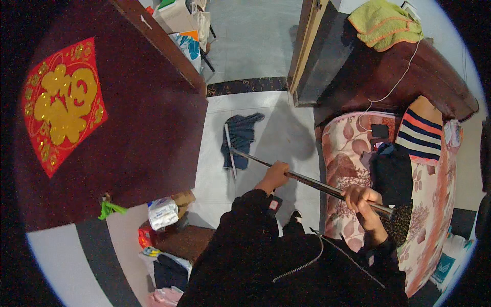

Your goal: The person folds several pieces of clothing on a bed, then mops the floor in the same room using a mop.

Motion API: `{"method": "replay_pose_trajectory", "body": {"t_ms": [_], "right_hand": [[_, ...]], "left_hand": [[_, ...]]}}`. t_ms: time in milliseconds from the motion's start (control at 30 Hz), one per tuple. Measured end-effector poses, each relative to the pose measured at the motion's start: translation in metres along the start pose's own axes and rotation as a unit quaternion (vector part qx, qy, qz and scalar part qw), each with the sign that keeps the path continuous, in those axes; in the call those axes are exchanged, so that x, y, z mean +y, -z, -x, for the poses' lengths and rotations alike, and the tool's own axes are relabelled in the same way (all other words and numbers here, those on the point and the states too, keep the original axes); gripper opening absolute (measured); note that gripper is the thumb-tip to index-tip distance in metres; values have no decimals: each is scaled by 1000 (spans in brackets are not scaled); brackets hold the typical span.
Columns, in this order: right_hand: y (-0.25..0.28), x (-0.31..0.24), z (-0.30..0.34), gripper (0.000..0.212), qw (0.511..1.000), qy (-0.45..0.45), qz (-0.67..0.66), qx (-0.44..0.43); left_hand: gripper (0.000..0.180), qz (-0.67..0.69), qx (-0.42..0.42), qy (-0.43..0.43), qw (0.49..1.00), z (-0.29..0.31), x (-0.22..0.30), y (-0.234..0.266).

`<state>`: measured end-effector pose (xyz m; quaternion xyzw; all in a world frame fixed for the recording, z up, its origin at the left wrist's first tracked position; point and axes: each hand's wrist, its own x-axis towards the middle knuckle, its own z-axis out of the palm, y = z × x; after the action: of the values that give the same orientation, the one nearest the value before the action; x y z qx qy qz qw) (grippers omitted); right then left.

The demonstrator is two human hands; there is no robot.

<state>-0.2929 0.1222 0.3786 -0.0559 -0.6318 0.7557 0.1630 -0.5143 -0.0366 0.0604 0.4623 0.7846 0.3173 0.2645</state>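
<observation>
Both my hands grip the long metal pole of a T-shaped floor mop (pixel 312 182). My left hand (pixel 274 176) wraps round the pole about midway along it. Near the top end, my right hand (pixel 362 202) closes round it, with a short piece of the pole sticking out past the fingers. The pole slants down and away to the left, to a thin pale crossbar (pixel 229 146). That crossbar lies on a crumpled dark blue cloth (pixel 243 135) on the tiled floor, in front of the doorway.
A dark door (pixel 138 133) with a red and gold decoration (pixel 66 107) stands at left. A dark threshold strip (pixel 247 86) crosses the doorway. At right is a couch with a floral cover (pixel 342 146), a striped cushion (pixel 420 130) and dark clothes (pixel 391 171). A white package (pixel 163 214) sits lower left.
</observation>
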Motion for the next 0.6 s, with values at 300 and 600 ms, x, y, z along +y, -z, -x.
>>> {"method": "replay_pose_trajectory", "body": {"t_ms": [300, 600], "right_hand": [[-13, 0, -69, 37, 985, -35, 18, 168], [-15, -13, -15, 32, 944, 7, 51, 325]], "left_hand": [[28, -10, 18, -9, 1000, -55, -19, 28], [15, -38, -163, -117, 979, -128, 22, -3]]}}
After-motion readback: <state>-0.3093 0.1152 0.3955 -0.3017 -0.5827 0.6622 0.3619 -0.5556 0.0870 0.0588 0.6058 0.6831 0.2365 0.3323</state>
